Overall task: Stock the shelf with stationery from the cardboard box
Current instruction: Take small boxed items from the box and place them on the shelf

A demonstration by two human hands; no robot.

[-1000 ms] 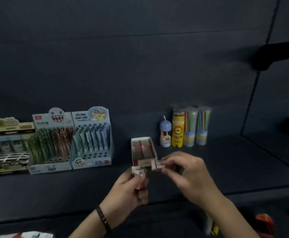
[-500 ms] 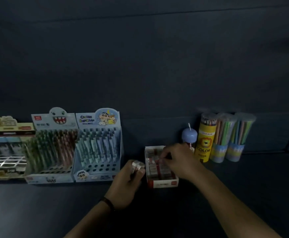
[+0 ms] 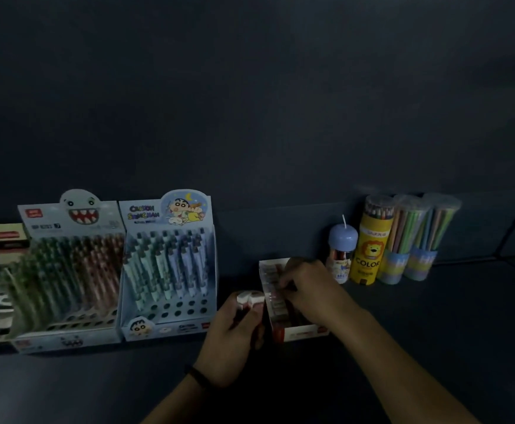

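My left hand (image 3: 231,341) grips small white pieces (image 3: 250,296) just left of the open red-and-white carton (image 3: 306,332), which lies flat on the shelf (image 3: 433,316), rows packed inside.

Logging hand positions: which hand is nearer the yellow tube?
Right. The right hand sits over the small box left of the yellow tube; the left hand is left of that box.

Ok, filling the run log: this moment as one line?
left hand: holds small packs | right hand: fingers in small box | small box: on shelf
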